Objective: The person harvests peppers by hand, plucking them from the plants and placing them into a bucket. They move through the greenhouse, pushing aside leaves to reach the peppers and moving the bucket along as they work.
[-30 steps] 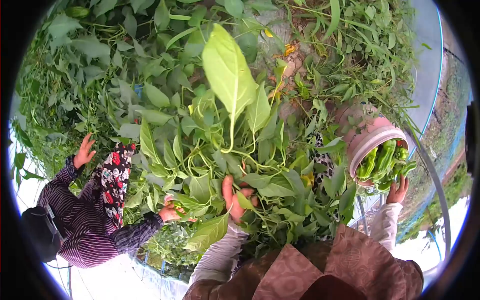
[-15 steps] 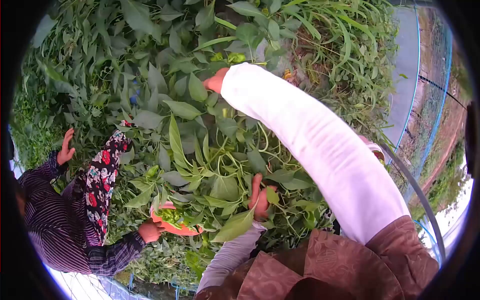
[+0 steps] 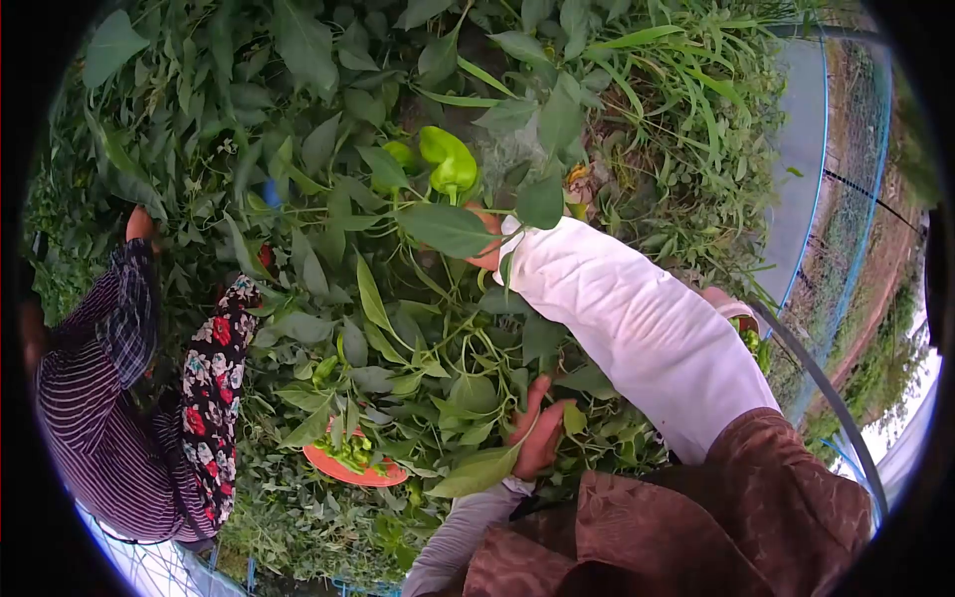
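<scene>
The fingers [image 3: 534,400] of the left hand [image 3: 542,436] were curled tight around a bunch of thin green plant stems [image 3: 477,343], with a long pointed leaf [image 3: 476,472] lying across the wrist. The stems rose from that grip into the dense green pepper foliage [image 3: 328,149] that filled most of the view.

Only a small patch of the right hand [image 3: 484,251] showed. Broad leaves covered its fingers, so how far they were open, or whether they held anything, could not be told. The hand lay just below a glossy light-green bell pepper [image 3: 448,164] that hung among the leaves in the upper middle of the view, near it but with no visible contact. The right arm's white sleeve [image 3: 637,328] ran back across the plant to a brown patterned garment [image 3: 686,517] at the bottom.

Behind that sleeve, the rim of a pink plastic bucket [image 3: 728,301] showed, with green peppers [image 3: 749,340] in it. Beside it ran a curved grey metal hoop [image 3: 828,390], and a pale sheet with a blue edge [image 3: 804,169] lay past it.

To the left, another person in a purple striped shirt [image 3: 85,398] and a floral sleeve cover [image 3: 211,383] worked in the same plants, one hand [image 3: 139,223] raised into the leaves. A shallow orange bowl [image 3: 348,471] with small green peppers in it sat low among the foliage near them.
</scene>
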Available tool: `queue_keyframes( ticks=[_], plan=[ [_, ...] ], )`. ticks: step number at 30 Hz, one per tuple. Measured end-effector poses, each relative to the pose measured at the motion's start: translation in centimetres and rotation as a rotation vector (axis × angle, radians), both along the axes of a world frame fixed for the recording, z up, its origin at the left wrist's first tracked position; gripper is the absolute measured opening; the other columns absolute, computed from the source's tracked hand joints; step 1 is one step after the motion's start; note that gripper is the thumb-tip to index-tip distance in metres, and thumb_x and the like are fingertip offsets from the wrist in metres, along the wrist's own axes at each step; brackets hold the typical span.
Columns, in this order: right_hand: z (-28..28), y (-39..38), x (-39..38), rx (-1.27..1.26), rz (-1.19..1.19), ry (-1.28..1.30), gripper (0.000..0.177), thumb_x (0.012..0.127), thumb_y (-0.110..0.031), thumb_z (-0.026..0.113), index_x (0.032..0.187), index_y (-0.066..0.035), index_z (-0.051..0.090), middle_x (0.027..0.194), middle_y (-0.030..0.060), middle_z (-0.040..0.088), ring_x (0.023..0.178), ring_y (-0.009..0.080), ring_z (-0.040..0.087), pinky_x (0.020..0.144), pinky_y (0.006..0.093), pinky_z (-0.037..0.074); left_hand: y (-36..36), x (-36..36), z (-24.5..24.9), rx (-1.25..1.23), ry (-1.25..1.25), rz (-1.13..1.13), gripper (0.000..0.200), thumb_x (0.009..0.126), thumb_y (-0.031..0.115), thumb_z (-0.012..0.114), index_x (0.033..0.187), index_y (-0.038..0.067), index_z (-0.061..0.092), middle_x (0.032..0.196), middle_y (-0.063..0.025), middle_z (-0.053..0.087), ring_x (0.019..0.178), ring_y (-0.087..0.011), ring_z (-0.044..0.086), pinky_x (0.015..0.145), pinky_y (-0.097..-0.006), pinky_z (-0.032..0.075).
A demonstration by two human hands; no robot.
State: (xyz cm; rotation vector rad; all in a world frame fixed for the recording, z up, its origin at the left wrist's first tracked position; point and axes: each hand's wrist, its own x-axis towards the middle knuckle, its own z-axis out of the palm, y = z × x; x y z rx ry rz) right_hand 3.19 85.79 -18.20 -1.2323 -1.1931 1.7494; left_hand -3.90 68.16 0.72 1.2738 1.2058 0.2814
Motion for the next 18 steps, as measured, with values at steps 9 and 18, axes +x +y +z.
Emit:
queue_keyframes(
  ticks=[9, 18],
  plan=[
    [-0.3, -3.3, 0.1, 0.556, 0.182, -0.431, 0.012, 0.086, -0.01, 0.046, 0.096, -0.008, 0.052, 0.088, 0.0038, 0.056, 0.084, 0.0183, 0.055, 0.072, 0.0305, 0.045, 19.7, -9.5, 6.2, 0.144, 0.03, 0.571, 0.034, 0.082, 0.014, 0.052, 0.113, 0.0, 0.051, 0.117, -0.0175, 0.052, 0.085, -0.0219, 0.061, 0.065, -0.0229, 0.042],
    [-4.2, -4.8, -3.6, 0.411, 0.46, -0.363, 0.035, 0.08, -0.017, 0.052, 0.114, -0.01, 0.048, 0.109, 0.0085, 0.054, 0.101, 0.0259, 0.053, 0.078, 0.0353, 0.047, 27.8, -0.4, -6.3, -0.114, 0.677, -0.404, 0.102, 0.058, 0.04, 0.073, 0.136, 0.0, 0.02, 0.133, -0.0254, 0.03, 0.124, -0.0371, 0.031, 0.101, -0.0381, 0.03]
  ],
)
